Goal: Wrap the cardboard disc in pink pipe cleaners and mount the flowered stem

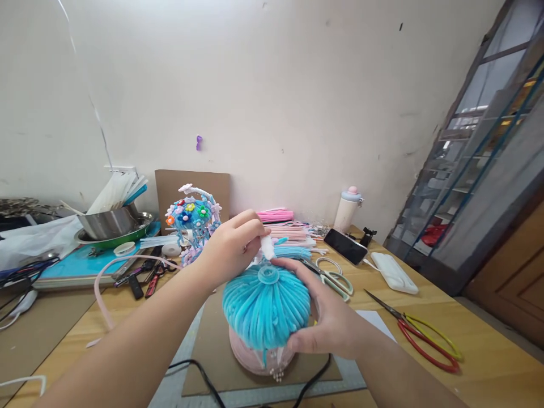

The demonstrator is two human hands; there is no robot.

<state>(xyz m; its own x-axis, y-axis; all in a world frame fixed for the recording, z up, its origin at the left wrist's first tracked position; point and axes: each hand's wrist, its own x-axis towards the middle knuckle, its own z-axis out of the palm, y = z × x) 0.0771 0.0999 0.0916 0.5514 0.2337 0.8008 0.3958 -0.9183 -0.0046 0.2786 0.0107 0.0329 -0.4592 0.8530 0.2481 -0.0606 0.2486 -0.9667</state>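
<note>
A round turquoise fuzzy dome (267, 309) with a small coiled disc on top sits over a pale pink round base (250, 356). My right hand (325, 317) cups the dome's right side, thumb low at the front and fingers near the top. Above the dome, my left hand (238, 243) has its fingers curled together around a fuzzy white piece (267, 247), which hangs down close to the coiled disc. Whether the white piece touches the dome is unclear.
Red-and-yellow scissors (420, 334), green-handled scissors (334, 279), a phone (345, 246) and a white power bank (394, 272) lie right. A flowered ornament (193, 218), pink stems (274, 215) and a white bottle (347, 211) stand behind. A metal bowl (108, 222) is left; black cables cross the front.
</note>
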